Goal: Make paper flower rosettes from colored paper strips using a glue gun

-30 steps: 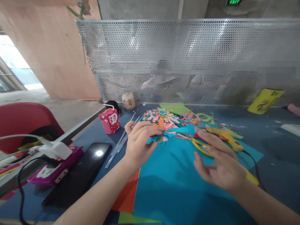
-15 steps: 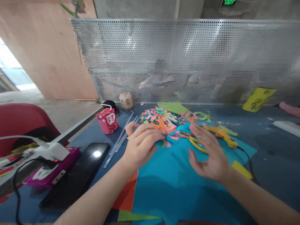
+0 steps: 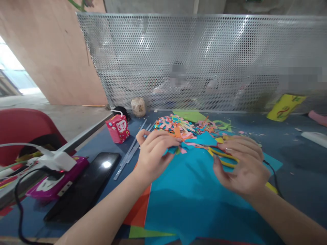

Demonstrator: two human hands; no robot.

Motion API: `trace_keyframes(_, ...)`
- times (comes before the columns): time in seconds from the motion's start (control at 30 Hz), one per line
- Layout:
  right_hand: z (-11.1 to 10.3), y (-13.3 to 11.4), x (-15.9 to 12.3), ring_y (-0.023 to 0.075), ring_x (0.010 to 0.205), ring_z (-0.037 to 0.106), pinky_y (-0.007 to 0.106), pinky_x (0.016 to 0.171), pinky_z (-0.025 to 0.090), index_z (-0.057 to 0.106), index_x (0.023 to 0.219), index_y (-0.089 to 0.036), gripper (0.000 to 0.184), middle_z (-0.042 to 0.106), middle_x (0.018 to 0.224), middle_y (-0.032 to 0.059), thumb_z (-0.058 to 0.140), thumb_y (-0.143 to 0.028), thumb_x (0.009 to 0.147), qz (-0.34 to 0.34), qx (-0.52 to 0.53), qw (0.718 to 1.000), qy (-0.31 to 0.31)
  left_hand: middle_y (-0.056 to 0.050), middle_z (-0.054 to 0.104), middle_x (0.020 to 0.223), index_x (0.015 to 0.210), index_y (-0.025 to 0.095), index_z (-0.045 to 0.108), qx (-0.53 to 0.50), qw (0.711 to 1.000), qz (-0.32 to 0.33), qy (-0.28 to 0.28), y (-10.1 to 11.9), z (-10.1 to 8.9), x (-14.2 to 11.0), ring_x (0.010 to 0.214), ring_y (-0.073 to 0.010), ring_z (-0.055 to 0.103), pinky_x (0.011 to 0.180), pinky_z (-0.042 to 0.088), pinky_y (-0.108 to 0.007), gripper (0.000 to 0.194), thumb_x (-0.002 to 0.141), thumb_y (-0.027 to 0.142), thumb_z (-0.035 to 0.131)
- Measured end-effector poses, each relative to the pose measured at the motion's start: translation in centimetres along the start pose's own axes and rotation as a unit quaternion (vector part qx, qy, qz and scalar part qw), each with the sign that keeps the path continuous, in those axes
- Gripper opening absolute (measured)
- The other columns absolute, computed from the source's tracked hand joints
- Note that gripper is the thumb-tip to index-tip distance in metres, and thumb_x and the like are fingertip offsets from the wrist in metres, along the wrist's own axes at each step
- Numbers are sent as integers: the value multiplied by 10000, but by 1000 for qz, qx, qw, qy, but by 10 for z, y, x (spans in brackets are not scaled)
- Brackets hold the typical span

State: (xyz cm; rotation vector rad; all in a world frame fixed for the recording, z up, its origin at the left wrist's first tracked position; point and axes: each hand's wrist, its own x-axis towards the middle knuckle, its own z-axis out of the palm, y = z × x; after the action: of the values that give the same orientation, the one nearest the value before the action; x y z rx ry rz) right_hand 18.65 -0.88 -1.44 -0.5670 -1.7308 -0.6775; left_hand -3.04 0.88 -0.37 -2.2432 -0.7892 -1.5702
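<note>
1. Fringed paper piece (image 3: pixel 183 150), in the head view, sits above the blue sheet (image 3: pixel 189 200), clamped between the left hand's (image 3: pixel 154 156) fingertips and thumb; the left hand is nearer.
2. Scissors (image 3: pixel 229 165) lie to its right, long axis roughly crosswise, blades towards it, yellow handles beside the right hand (image 3: pixel 246 168).
3. Right hand: palm inward, thumb and fingers apart; contact with the handles: cannot tell.
</note>
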Motion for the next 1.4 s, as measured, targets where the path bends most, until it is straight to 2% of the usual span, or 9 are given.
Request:
trace_keyframes(0.13,0,-3,2,270,956,575,468,831,481,361,1284,-281,698,595,1099,42,596,-90,655,14,-22,998,-51,19,664,748,765,217,559,-71,978,-185,61,0,8,2,732,-154,611,744,425,-352,107,722,200,656)
trace_keyframes(0.27,1,-5,5,274,1066,526,454,875,461,299,1338,-228,708,549,1162,79,564,-121,690,8,-31,995,-94,1,632,745,785,199,547,-257,903,-345,23,-3,18,-2,683,-155,622,592,495,-286,186,677,252,689)
trace_keyframes(0.5,2,-6,7,278,1113,503,481,911,435,261,1357,-198,682,516,1227,121,526,-140,732,45,-22,988,-147,31,623,700,799,205,486,-387,828,-400,-68,6,20,-3,608,-154,644,576,509,-286,173,719,218,639)
trace_keyframes(0.57,2,-6,6,257,1142,485,459,948,420,262,1357,-193,673,512,1241,109,521,-127,739,43,-8,986,-162,34,617,696,794,202,493,-364,845,-385,-75,8,18,-1,609,-142,635,576,496,-270,152,722,196,626)
trace_keyframes(0.7,2,-7,4,245,1175,461,438,968,417,242,1369,-201,676,501,1265,90,514,-134,754,47,10,982,-181,24,623,718,778,197,559,-228,919,-311,-88,7,16,-1,651,-120,594,586,450,-240,103,707,182,632)
trace_keyframes(0.87,3,-7,3,242,1208,430,418,975,424,248,1368,-175,669,487,1282,100,519,-116,759,51,33,980,-189,16,657,773,786,211,572,-136,962,-210,-107,6,14,-3,715,-134,593,715,389,-305,73,738,215,627)
trace_keyframes(1.03,4,-7,2,211,1196,448,381,955,453,240,1367,-183,655,499,1264,115,514,-91,780,41,77,979,-183,32,677,791,801,217,543,-85,982,-101,-138,8,9,-1,762,-143,608,779,302,-344,113,747,153,620)
trace_keyframes(1.2,4,-7,2,191,1158,488,382,943,463,210,1372,-222,680,536,1222,110,501,-47,783,19,114,975,-188,46,695,803,824,220,543,-54,990,24,-130,8,5,-1,861,-157,605,795,281,-345,213,727,36,592)
trace_keyframes(1.4,3,-3,-3,186,1135,505,398,951,454,193,1368,-239,729,562,1185,84,541,-42,759,-2,114,975,-192,32,706,839,844,205,553,-15,993,65,-96,6,3,-3,862,-155,611,785,285,-347,169,755,66,590)
